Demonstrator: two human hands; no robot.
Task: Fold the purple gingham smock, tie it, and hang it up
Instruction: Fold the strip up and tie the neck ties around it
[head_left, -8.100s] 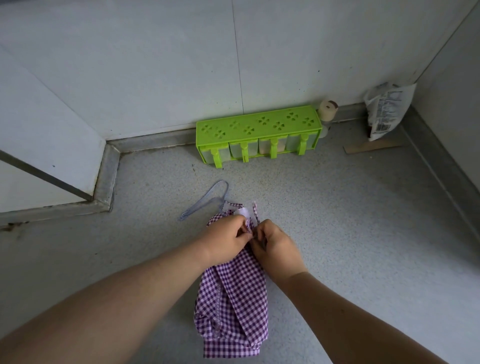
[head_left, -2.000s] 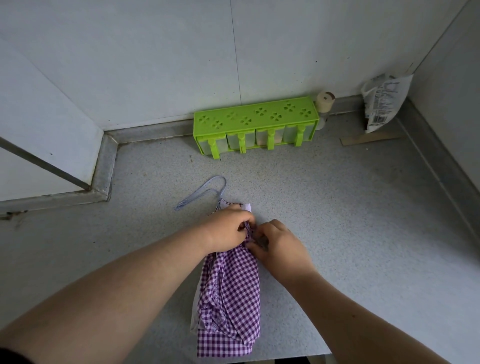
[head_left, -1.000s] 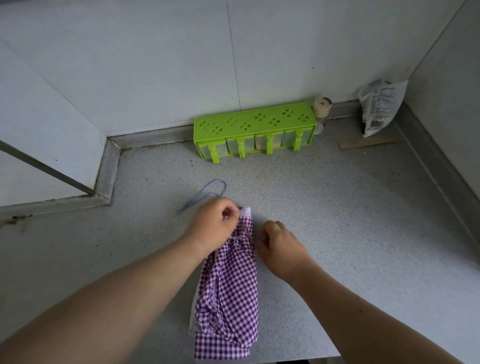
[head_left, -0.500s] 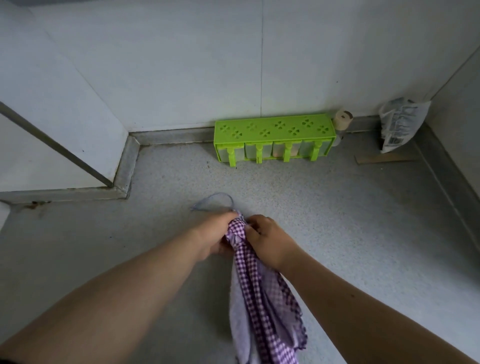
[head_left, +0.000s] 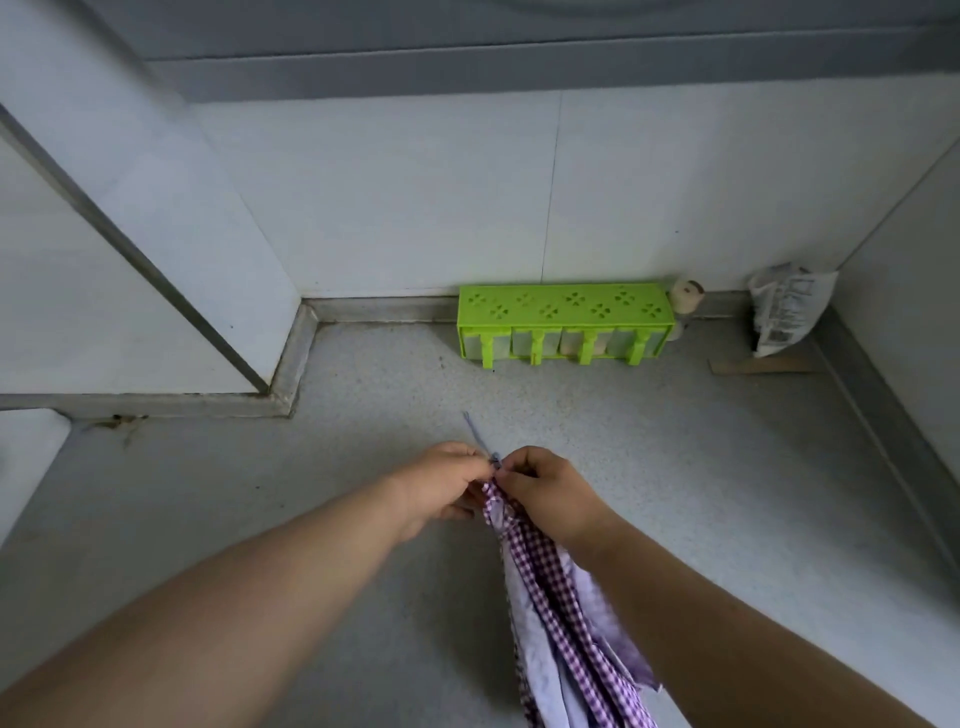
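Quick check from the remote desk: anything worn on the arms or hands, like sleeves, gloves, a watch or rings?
Nothing visible. Both forearms are bare to the frame edge, with no sleeves. The left hand and right hand show no gloves, watch or rings.

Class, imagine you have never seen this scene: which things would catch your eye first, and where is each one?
First, the two hands, left hand and right hand, meeting at the centre and pinching the top of the purple gingham smock, which hangs down toward the lower right. Next, the bright green rack standing against the back wall, and a crumpled white bag in the far right corner.
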